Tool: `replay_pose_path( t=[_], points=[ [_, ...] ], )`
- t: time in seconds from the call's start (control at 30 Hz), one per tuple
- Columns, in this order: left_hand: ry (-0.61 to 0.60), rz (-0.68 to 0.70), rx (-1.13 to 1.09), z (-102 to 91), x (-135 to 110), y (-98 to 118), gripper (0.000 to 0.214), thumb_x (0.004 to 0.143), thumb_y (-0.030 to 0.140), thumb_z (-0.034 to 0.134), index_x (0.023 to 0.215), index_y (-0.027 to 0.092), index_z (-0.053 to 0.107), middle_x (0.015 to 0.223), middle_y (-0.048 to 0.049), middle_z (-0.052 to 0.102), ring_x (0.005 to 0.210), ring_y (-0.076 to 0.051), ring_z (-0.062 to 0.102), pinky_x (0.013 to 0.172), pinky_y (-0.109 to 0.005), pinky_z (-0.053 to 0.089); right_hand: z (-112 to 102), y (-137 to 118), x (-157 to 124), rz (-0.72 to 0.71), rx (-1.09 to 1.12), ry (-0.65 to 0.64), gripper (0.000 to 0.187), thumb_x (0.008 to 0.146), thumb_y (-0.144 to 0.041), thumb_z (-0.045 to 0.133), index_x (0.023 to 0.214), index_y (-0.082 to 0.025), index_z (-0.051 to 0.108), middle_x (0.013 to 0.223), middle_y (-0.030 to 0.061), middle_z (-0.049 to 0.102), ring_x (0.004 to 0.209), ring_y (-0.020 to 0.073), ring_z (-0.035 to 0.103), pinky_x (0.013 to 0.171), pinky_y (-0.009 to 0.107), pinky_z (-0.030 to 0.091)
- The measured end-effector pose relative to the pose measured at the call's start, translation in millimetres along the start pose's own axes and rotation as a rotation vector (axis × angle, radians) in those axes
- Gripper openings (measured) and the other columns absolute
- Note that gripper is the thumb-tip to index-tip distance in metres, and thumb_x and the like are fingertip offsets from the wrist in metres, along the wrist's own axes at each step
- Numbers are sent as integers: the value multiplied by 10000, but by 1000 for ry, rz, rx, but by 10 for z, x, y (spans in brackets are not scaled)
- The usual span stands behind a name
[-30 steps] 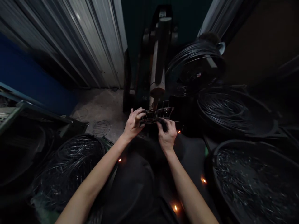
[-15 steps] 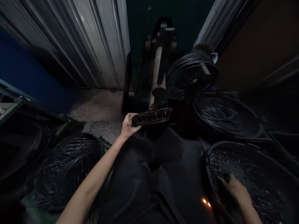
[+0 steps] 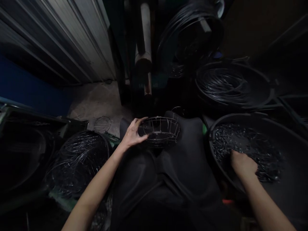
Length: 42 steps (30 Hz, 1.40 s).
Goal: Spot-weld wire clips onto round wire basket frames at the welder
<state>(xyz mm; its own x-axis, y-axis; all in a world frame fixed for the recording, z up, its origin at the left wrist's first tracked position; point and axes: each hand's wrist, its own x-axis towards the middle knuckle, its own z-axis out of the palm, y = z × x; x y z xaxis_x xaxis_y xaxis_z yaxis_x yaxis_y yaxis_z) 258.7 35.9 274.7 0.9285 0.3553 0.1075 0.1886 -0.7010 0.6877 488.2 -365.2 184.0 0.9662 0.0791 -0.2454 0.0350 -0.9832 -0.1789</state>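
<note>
- So the left hand (image 3: 132, 134) had the wire basket (image 3: 160, 132) gripped by its left side, thumb and fingers around the wires, out over the dark-clothed lap (image 3: 184, 166). Couldn't tell if it touched the cloth.
- The right hand (image 3: 243, 164) was down at the metal bits (image 3: 260, 146) in the black tub (image 3: 212, 152), fingers curled under and hidden, so no clue whether it had hold of anything.
- What could've gone wrong, imo: a one-sided grip might let the basket twist if something knocked it, and thin wires could snag the cloth. Any sharp ends among those bits might've poked bare fingers too.
- Room was super dim: greyish floor (image 3: 93, 93), corrugated wall (image 3: 79, 35), a machine arm (image 3: 143, 61) beyond the basket, coiled wire (image 3: 221, 84) in a basin to the right, more wire (image 3: 80, 154) in a bin on the left.
</note>
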Motion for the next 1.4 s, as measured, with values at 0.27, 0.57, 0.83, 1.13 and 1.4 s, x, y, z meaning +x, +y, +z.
replay_pose_path(
  t=[0.27,0.57,0.83,1.13,1.4],
  points=[
    [138,12,-30,119,7,0,606,689,337,713,1216,174,464,1214,-96,492,1161,-229,496,1013,-391,427,-403,-61,-180,-27,-62,26,411,773,-44,457,439,-253,339,529,-22,285,636,223,551,611,402,296],
    [62,9,-122,72,-44,-132,734,690,456,730,1322,251,417,1287,-78,432,1226,-236,453,1069,-419,375,-903,-1346,-856,-282,769,-196,355,675,-425,673,960,-219,628,784,51,641,619,171,582,557,298,460],
    [25,66,-225,79,-76,-109,726,695,290,713,1326,196,367,1268,-102,455,1210,-235,457,1052,-403,387,-668,-2599,-1250,-826,795,-443,227,796,-353,609,919,-187,704,831,37,707,712,149,649,656,250,516],
    [-44,99,-280,30,-172,-85,743,696,202,671,1352,206,322,1293,-109,414,1252,-242,416,1079,-407,355,-559,-2665,-1306,-1203,566,-234,204,854,-260,552,990,-205,693,890,23,715,772,129,669,715,212,519],
    [15,58,-296,59,-160,-56,658,705,168,650,1306,194,384,1164,-71,495,1088,-194,515,965,-331,443,-560,-2589,-1337,-873,784,-354,315,820,-309,604,1125,-235,630,986,21,698,886,156,654,802,272,515]
  ],
)
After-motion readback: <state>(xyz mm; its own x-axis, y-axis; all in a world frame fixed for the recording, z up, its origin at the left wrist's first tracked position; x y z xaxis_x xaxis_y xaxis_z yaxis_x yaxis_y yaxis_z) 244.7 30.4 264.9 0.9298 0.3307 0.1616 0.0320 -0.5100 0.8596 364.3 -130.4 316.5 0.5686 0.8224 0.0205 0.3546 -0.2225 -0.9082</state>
